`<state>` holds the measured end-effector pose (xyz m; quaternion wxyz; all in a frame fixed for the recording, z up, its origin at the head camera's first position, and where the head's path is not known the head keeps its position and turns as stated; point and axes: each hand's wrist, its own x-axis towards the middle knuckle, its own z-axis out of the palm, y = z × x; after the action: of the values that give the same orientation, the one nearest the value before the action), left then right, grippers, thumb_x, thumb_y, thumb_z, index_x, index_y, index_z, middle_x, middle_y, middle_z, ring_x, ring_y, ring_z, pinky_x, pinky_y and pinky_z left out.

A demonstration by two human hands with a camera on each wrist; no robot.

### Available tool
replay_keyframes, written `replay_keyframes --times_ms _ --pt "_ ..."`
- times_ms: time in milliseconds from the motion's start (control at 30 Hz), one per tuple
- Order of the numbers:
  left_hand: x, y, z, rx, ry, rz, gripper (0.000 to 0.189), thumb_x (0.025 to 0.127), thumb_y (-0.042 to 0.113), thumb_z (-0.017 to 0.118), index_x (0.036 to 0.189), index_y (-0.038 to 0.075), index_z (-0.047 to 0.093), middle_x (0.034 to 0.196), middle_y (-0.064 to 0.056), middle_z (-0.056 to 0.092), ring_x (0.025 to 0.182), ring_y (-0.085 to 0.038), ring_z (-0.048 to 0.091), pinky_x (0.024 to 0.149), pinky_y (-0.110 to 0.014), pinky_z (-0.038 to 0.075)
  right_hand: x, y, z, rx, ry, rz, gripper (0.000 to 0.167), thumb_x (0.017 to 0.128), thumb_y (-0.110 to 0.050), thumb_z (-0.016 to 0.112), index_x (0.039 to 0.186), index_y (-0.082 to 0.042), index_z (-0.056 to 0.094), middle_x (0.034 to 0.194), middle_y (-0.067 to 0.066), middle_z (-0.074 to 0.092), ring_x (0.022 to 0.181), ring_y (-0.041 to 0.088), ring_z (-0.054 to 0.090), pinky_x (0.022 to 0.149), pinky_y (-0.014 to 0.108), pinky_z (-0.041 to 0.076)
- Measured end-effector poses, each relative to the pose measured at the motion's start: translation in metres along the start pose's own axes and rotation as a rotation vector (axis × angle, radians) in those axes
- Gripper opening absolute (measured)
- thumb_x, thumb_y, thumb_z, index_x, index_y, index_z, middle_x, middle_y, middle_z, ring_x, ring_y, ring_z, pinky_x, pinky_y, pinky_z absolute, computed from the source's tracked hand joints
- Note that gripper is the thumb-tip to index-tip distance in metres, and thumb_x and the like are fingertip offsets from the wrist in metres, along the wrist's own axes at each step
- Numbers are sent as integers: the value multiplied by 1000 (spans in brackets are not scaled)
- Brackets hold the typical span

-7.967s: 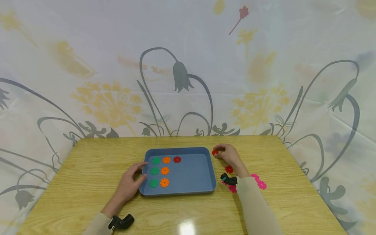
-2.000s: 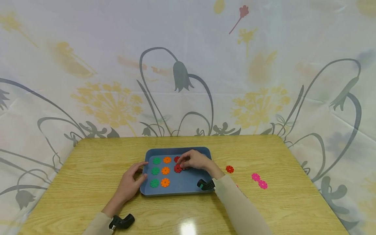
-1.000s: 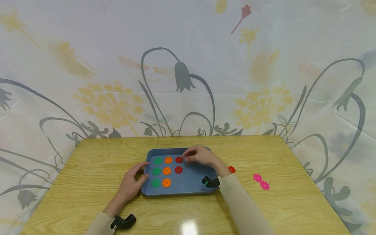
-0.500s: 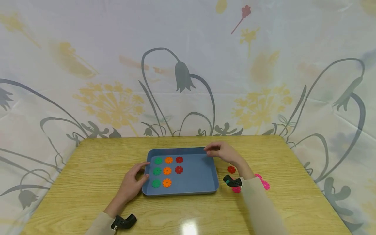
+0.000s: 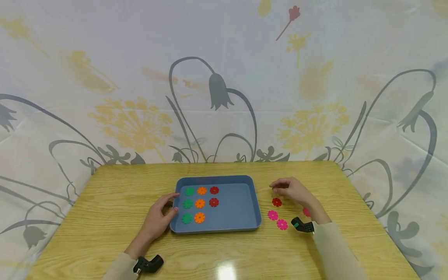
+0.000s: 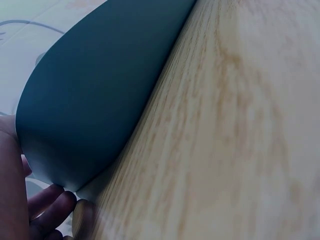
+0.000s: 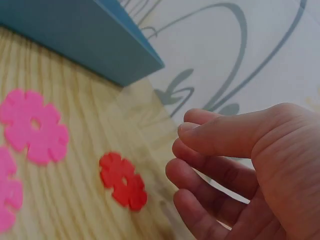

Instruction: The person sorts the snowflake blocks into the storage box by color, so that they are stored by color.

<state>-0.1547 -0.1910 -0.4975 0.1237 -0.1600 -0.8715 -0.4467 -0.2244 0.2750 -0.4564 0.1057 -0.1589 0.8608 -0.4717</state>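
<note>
A blue tray (image 5: 231, 225) lies on the table with flower-shaped plastic discs in its left part. Green discs (image 5: 187, 203) form the left column, orange discs (image 5: 200, 203) stand beside them, and two red discs (image 5: 214, 202) follow. My left hand (image 5: 156, 217) holds the tray's left side, index finger and thumb at the rim; in the left wrist view its fingers (image 6: 52, 210) bend against the tray's outer wall. Right of the tray, my right hand (image 5: 292, 190) hovers with loosely bent fingers and nothing in them. Just below its fingertips lies a loose red disc (image 7: 123, 181).
Two pink discs (image 5: 277, 220) lie on the wooden table (image 5: 196, 256) by the tray's right side. Another pink disc (image 5: 306, 212) shows partly behind my right wrist. A flower-patterned cloth (image 5: 224, 128) hangs behind the table's far edge.
A second red disc now lies in the tray under the first, set there by my right hand. That hand then let go and moved right, out over the table. My left hand stays at the tray.
</note>
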Motion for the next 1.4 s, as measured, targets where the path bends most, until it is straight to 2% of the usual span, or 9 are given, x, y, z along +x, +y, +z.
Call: replay_keyframes --times_ms 167,267,433,600,867,1167,1400 --pt "0 1 0 -1 0 8 41 87 12 65 127 14 57 121 -3 56 92 -13 56 77 -38 46 -7 12 -3 -40 -2 20 22 88 -14 65 107 -2 68 97 9 64 83 23 56 68 30 48" --pt "0 0 0 -2 3 12 41 87 12 64 127 14 57 121 -3 56 92 -13 56 76 -37 46 -8 17 -5 -57 -37 14 23 87 -12 66 108 -4 68 97 8 64 81 23 55 67 28 47" --pt "0 -1 0 0 6 13 41 87 11 65 127 14 57 121 -2 56 92 -13 56 77 -37 45 -9 21 -6 -34 -123 -10 29 83 -11 69 110 -1 66 106 12 63 88 23 57 72 26 47" --pt "0 1 0 20 15 27 40 86 10 64 126 12 57 120 -4 57 92 -15 56 78 -38 45 -11 20 -6 -44 -157 -17 32 79 -13 75 108 -4 67 105 9 63 94 25 56 77 25 46" --pt "0 1 1 31 29 36 40 86 9 65 125 10 58 119 -5 57 92 -17 57 78 -39 45 -12 16 -5 -86 -145 -15 30 78 -10 75 106 -4 68 105 8 62 94 26 55 78 26 45" --pt "0 1 1 33 31 33 40 86 9 65 126 11 58 119 -5 58 92 -16 56 78 -37 45 -11 10 -3 -154 -124 -1 24 77 -9 76 100 -6 69 99 6 60 85 21 53 75 30 45" --pt "-1 2 1 35 27 29 40 86 10 65 126 11 58 119 -4 57 92 -16 56 78 -38 45 -11 11 -3 -118 -117 15 20 78 -6 73 96 -8 64 90 5 57 79 22 49 70 29 44"
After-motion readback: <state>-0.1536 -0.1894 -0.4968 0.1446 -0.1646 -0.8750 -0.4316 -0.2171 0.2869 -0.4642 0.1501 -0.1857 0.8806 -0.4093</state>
